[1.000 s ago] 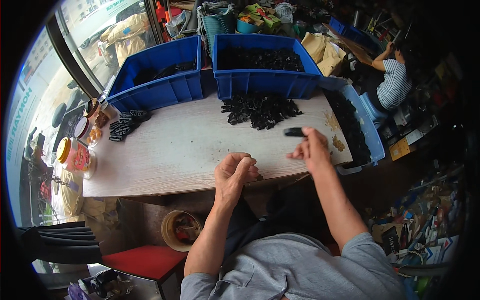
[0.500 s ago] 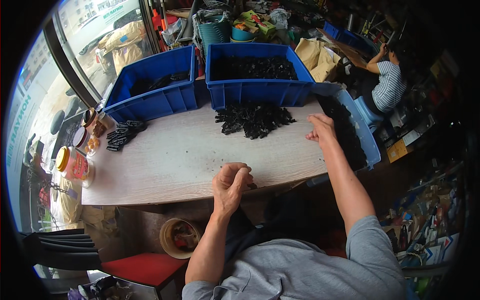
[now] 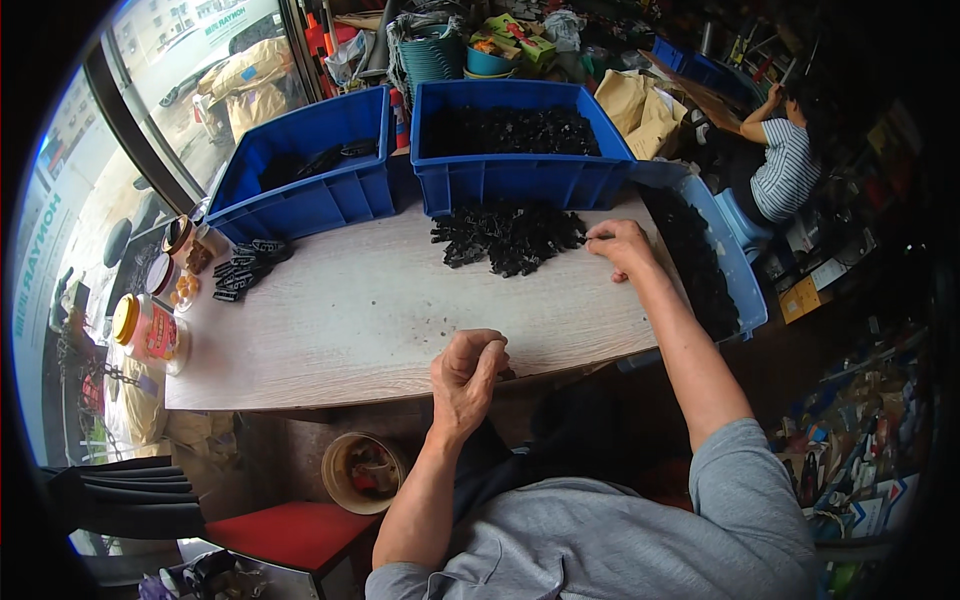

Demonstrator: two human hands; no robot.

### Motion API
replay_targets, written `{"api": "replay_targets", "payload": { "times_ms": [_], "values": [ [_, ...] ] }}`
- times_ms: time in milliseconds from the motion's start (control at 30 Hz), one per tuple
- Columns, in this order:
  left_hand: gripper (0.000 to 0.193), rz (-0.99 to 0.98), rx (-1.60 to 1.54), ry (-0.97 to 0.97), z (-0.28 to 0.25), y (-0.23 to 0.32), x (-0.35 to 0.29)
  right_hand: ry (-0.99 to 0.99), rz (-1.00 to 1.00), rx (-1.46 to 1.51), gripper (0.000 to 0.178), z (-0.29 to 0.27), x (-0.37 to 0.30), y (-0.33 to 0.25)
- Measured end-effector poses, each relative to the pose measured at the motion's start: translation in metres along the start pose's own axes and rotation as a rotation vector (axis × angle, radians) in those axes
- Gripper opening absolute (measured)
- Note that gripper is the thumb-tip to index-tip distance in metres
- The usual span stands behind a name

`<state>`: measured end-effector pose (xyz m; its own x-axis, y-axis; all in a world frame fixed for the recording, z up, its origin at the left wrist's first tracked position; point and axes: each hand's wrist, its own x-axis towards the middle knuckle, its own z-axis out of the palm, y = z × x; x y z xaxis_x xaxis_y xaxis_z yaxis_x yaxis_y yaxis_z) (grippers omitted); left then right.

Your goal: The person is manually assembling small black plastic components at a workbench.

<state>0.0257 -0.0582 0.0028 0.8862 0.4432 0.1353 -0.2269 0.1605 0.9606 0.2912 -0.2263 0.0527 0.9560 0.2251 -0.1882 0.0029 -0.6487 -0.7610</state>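
Observation:
A pile of small black parts (image 3: 508,240) lies on the pale wood-grain table (image 3: 330,325), in front of the blue bins. My right hand (image 3: 620,247) is at the pile's right edge, thumb and forefinger pinched on a small black part (image 3: 586,239) there. Close to the table's front edge, my left hand (image 3: 467,367) is curled with its fingers closed. A dark bit shows just beside its fingers, too small to name; whatever sits inside the fingers is hidden.
Two blue bins (image 3: 520,172) stand along the back, holding black parts. A light-blue tub (image 3: 742,290) of black parts sits right of the table. Jars (image 3: 152,335) and black-and-white gloves (image 3: 247,268) lie left. Below stands a bucket (image 3: 364,472); a person (image 3: 785,165) sits far right.
My right hand has moved left from the table's right side to the pile's edge, and its fingers now pinch a small part. My left hand has barely moved.

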Motion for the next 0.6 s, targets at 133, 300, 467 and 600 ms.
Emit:
{"api": "replay_targets", "payload": {
  "times_ms": [133,300,467,600],
  "values": [
    [0.009,0.022,0.054,-0.002,-0.001,-0.003,-0.001,0.008,-0.027,-0.053,0.022,0.003,0.001,0.002],
    [0.011,-0.002,0.075,0.018,0.001,0.0,0.0,-0.058,0.015,0.127,0.018,-0.007,-0.004,0.013],
    [0.014,0.007,0.203,0.037,0.008,0.005,0.006,-0.186,0.051,0.461,0.014,0.0,-0.04,0.014],
    [0.029,0.303,0.424,0.08,0.02,0.0,0.011,-0.41,0.04,0.617,0.016,0.027,-0.07,0.008]
  ]
}}
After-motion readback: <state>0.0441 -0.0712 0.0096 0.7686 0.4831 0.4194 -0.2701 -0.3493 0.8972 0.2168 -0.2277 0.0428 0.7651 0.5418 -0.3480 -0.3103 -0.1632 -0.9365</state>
